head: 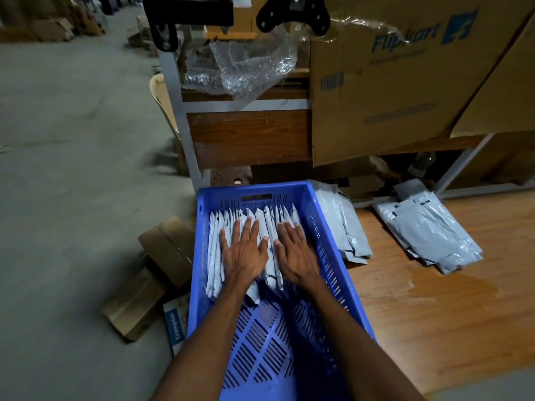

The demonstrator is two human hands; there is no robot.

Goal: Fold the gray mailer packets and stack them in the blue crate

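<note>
The blue crate point(327, 256) sits on the floor, and its near half is bare. A row of folded gray packets point(269, 227) stands on edge at the far end. Just right of the crate, more gray packets point(428, 233) lie on the wooden floor. A big cardboard box point(390, 82) says "Flipkart". A small box point(176, 328) says "Crompton". The left hand point(243, 253) and right hand point(295, 253) lie flat on the row, fingers point(246, 227) straight, holding nothing.

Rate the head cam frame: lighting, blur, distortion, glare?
Head view: dim overall, with dark corners; strong wide-angle bending at the edges, so the Flipkart carton leans; floor at left smeared and soft; both hands, left and right, and the folded mailers in the blue crate are fairly sharp; mild glare on the bubble wrap.
</note>
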